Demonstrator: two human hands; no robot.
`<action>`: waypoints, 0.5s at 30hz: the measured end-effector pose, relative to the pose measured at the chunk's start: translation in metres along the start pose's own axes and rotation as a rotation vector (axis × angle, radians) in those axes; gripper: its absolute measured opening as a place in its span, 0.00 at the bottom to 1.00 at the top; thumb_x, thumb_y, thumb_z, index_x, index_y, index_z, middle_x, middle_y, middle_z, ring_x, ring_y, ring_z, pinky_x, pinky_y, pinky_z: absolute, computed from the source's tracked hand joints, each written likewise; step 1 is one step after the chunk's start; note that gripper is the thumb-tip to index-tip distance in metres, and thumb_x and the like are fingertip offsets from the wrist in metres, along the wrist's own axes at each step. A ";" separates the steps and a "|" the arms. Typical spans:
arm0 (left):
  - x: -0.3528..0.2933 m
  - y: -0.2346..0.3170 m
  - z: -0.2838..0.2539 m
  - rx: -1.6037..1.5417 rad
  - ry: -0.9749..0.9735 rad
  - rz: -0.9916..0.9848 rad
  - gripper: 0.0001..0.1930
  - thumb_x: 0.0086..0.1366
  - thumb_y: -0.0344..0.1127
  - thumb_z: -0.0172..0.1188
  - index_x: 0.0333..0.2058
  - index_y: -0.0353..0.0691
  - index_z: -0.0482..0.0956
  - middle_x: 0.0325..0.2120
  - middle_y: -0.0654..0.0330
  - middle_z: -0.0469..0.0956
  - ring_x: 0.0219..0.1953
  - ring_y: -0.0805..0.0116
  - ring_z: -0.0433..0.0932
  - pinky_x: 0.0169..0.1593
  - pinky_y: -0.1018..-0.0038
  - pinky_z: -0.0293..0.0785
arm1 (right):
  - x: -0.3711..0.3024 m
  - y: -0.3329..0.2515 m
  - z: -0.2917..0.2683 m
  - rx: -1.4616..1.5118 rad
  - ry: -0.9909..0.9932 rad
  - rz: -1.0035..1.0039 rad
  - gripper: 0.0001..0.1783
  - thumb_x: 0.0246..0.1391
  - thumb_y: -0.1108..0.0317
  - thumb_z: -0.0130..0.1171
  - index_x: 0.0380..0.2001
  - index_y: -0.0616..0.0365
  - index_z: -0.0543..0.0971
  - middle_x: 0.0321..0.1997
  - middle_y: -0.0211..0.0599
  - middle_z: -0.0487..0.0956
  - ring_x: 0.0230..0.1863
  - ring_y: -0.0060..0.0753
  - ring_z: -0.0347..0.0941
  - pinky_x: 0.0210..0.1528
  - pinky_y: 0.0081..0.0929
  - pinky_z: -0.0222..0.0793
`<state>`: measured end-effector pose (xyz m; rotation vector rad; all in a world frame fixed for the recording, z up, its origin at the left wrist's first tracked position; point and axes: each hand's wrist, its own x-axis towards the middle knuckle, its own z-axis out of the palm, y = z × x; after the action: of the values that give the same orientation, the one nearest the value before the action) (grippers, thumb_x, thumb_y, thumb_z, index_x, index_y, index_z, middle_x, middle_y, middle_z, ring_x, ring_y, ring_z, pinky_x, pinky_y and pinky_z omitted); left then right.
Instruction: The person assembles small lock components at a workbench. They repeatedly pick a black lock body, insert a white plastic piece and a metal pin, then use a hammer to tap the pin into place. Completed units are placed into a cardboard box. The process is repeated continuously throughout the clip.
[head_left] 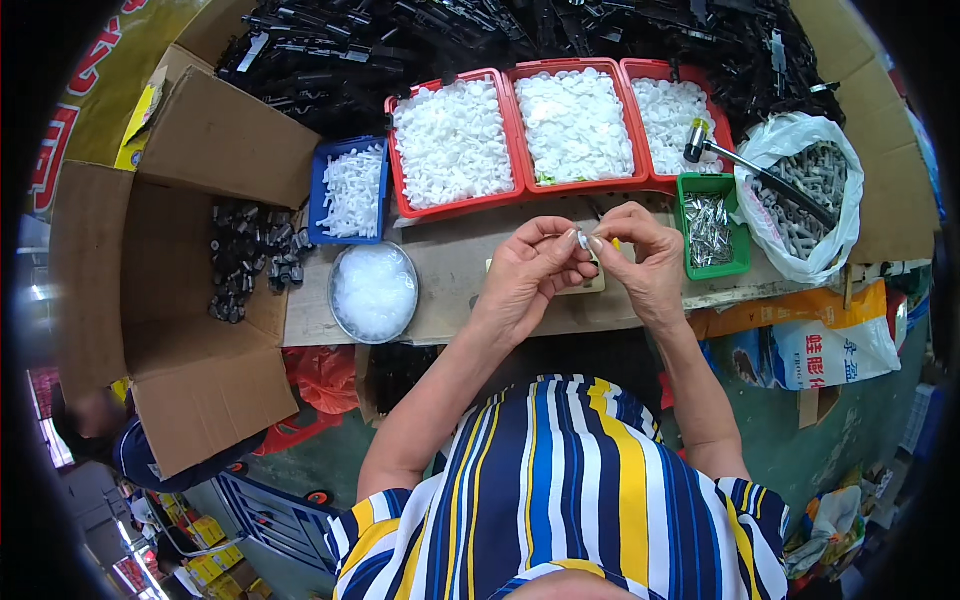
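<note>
My left hand (530,275) and my right hand (640,262) meet over the middle of the wooden bench (455,265). Together their fingertips pinch a small white plastic part (583,239), with a bit of yellow showing beside it. A small pale block (592,284) lies on the bench just under the hands. Three red trays (508,120) full of small white plastic pieces stand right behind the hands.
A blue tray (348,190) of white stick parts and a round metal bowl (373,292) of clear bits stand at the left. A green tray (710,228) of metal pieces, a hammer (745,163) and a bag of grey parts (815,190) are at the right. An open cardboard box (190,260) holds black parts.
</note>
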<state>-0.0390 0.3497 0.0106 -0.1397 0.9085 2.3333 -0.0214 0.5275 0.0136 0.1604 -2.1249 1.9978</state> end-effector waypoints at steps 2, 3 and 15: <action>-0.002 0.000 -0.001 0.018 0.001 0.017 0.09 0.69 0.31 0.61 0.45 0.34 0.78 0.36 0.58 0.82 0.35 0.71 0.83 0.39 0.78 0.81 | 0.001 -0.001 0.002 -0.010 -0.031 0.009 0.05 0.48 0.79 0.65 0.30 0.64 0.84 0.33 0.34 0.80 0.36 0.22 0.75 0.39 0.20 0.69; -0.002 -0.001 -0.005 0.039 -0.007 0.019 0.09 0.69 0.31 0.61 0.45 0.34 0.78 0.36 0.58 0.82 0.35 0.71 0.83 0.39 0.78 0.81 | 0.002 -0.003 0.003 -0.034 -0.058 0.011 0.04 0.48 0.79 0.65 0.30 0.64 0.84 0.33 0.34 0.80 0.37 0.22 0.75 0.40 0.19 0.69; -0.011 -0.001 -0.018 0.035 0.032 0.060 0.09 0.68 0.31 0.62 0.44 0.34 0.80 0.34 0.57 0.84 0.33 0.72 0.83 0.36 0.81 0.79 | -0.002 -0.020 0.015 -0.713 -0.066 -0.375 0.08 0.47 0.72 0.69 0.34 0.55 0.83 0.32 0.32 0.80 0.35 0.37 0.77 0.39 0.35 0.64</action>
<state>-0.0320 0.3329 -0.0001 -0.1368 0.9815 2.3748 -0.0158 0.5111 0.0320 0.4582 -2.4726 0.9740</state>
